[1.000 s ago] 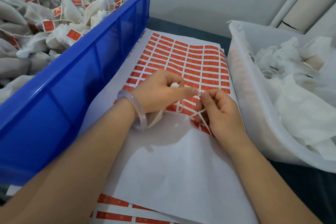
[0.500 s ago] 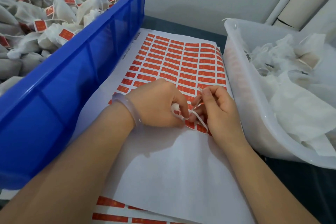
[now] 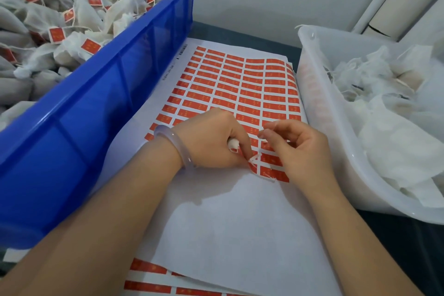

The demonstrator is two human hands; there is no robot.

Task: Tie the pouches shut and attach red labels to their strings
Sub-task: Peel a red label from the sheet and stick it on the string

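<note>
Near the label sheet's [image 3: 240,84] right edge, the left hand [image 3: 211,142] clenches a white pouch [image 3: 233,144] while the right hand [image 3: 300,149] pinches its string [image 3: 255,158] above the red labels [image 3: 274,170].

The left hand [image 3: 211,142] covers most of a white pouch [image 3: 233,143]; only a small bit peeks out. The blue bin [image 3: 101,94] is cut off at the left edge, the clear bin [image 3: 319,103] at the right. The print on the red labels [image 3: 240,89] is too small to read.
</note>
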